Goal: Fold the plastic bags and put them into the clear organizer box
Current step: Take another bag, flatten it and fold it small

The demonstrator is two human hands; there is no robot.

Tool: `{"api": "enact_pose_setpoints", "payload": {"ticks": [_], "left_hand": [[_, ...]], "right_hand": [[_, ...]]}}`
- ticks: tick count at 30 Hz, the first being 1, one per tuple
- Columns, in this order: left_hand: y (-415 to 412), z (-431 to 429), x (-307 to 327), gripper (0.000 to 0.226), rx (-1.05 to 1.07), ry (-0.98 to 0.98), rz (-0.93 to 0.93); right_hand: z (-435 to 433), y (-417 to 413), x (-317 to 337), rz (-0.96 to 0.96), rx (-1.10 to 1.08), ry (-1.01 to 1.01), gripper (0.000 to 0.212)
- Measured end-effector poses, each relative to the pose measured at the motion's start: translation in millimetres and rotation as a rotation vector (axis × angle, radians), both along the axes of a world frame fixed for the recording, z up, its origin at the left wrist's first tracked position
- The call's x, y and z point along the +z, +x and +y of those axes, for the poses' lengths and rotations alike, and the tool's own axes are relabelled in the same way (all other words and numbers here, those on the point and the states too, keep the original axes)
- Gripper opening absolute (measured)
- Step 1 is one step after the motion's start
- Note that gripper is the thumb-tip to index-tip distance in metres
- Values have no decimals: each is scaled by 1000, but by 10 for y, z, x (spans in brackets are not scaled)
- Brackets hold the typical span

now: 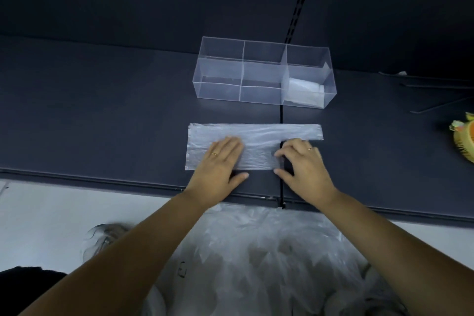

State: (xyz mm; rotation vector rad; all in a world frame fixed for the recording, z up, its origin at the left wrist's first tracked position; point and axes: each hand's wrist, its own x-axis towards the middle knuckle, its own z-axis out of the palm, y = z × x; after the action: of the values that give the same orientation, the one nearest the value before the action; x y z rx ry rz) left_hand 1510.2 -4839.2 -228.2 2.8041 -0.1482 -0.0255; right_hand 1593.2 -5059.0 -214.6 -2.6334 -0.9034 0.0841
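In the head view, a clear bag (pixel 256 133) is spread flat on a dark table (pixel 102 115), folded into a long strip with its long edges parallel to the table's near edge. A narrow band of bare table is left between the bag's near edge and that edge.

The left hand (pixel 220 161) is laid open on the left half of the bag, fingers straight and pressed down, the thumb resting on the table just off the near edge. The right hand (pixel 300 164) is bent at the fingers, and the bag's near right end is pinched between thumb and fingertips. Only the far band of the bag reaches past this hand to the right.

The box (pixel 264 72) is set beyond the bag, apart from it, with a bare strip between. It is divided into compartments, and a folded bag (pixel 306 88) is held in the right one. A dark seam (pixel 281 117) runs from under the box to the table's near edge, passing beneath the right hand.

Wide bare table lies to the left of the bag and box. To the right, thin rods (pixel 436 102) and a yellow object (pixel 464 141) sit well apart from the bag.

A heap of loose bags (pixel 256 251) is seen below the table edge, between the forearms.
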Motion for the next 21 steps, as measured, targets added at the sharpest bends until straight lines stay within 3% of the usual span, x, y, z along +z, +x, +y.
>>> {"api": "enact_pose_setpoints", "payload": {"ticks": [4,7,11,13,14,17,18,19,21], "left_hand": [[-59,-190,-79,75,-20,-24,34],[-29,-225,-101,70,62,-62,8],[23,-272,6,37,108,-59,-146],[38,-322,51,27,89,-40,-261],[36,-348,64,24,77,-43,-286],[-16,-428,107,10,40,-38,-257],[-35,-457,122,9,36,-21,-219],[-52,-486,138,14,37,6,-168],[-82,-508,132,24,52,29,-98]], "right_hand": [[92,-19,-7,28,-65,14,5],[174,21,12,95,-51,-61,9],[111,85,221,306,-59,-30,11],[48,92,308,306,-52,-8,5],[32,72,341,256,-49,-2,8],[58,-59,401,134,70,-54,71],[91,-116,380,97,135,-117,81],[120,-168,336,63,187,-175,80],[157,-228,229,21,202,-219,50]]}}
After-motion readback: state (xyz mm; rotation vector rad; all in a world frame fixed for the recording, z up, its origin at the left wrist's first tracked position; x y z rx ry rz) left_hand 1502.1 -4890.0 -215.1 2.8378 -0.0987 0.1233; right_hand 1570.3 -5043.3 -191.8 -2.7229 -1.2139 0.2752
